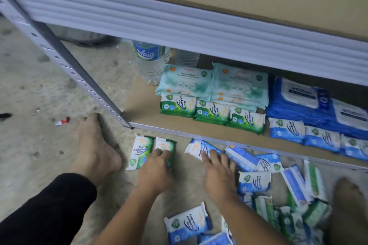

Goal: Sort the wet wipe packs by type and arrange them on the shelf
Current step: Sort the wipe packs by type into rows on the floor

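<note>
The left hand (157, 167) lies over a small green-and-white pine wipe pack (166, 146) on the grey concrete floor (39, 95), fingers pressed together on top of it; the thumb is hidden, so I cannot tell whether the hand grips the pack or only rests on it. A second green-and-white pack (140, 152) lies touching it on the left. The right hand (217, 173) is spread flat, its fingertips on a small blue-and-white wipe pack (196, 146) just below the shelf's edge. To the right, a loose heap of blue and green packs (288, 195) covers the floor. On the low brown board shelf (143, 105), three green pine packs (212, 113) stand in a front row with pale teal large packs (185, 79) stacked behind them. Further right is a front row of small blue packs (286, 129), with large dark blue packs (302, 99) behind. A clear plastic water bottle (149, 59) stands at the shelf's left end. A bare foot (93, 145) rests beside the grey metal shelf post (65, 61).
</note>
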Available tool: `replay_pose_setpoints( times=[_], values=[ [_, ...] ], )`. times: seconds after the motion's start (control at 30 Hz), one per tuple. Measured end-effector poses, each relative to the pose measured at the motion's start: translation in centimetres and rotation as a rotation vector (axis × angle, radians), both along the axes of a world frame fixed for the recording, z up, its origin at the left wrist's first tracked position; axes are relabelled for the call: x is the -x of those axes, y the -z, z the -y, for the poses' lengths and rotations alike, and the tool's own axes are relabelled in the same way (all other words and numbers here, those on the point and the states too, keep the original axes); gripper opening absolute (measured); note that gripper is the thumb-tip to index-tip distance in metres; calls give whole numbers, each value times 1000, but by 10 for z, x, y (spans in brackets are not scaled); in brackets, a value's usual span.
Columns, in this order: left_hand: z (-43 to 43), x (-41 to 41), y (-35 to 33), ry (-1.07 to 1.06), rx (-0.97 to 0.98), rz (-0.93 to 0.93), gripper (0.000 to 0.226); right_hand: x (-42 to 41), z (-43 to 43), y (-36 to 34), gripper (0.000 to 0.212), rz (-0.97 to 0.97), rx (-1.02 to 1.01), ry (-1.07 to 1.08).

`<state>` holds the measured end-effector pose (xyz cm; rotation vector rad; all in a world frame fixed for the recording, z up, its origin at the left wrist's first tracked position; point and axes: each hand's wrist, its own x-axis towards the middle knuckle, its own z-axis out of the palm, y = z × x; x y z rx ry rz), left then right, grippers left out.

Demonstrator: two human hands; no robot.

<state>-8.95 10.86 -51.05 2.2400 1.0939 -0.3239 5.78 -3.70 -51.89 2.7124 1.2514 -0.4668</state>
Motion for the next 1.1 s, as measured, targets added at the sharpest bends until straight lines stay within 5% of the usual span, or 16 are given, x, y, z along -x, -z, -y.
replay_pose_setpoints(
  times=[0.23, 0.5, 0.77, 1.1],
  values=[
    [18, -5, -7, 7, -31, -92, 52, 1, 64, -11, 80, -46, 86, 12],
    [53, 8, -32, -22, 92, -87, 33, 3, 78, -55, 73, -150, 34, 210],
    [125, 76, -66, -383, 390, -221, 41, 36, 174, -84, 64, -245, 147, 162],
    [212, 145, -57, -521, 377, -337, 68, 84, 216, -90, 66, -371, 200, 76]
  ],
)
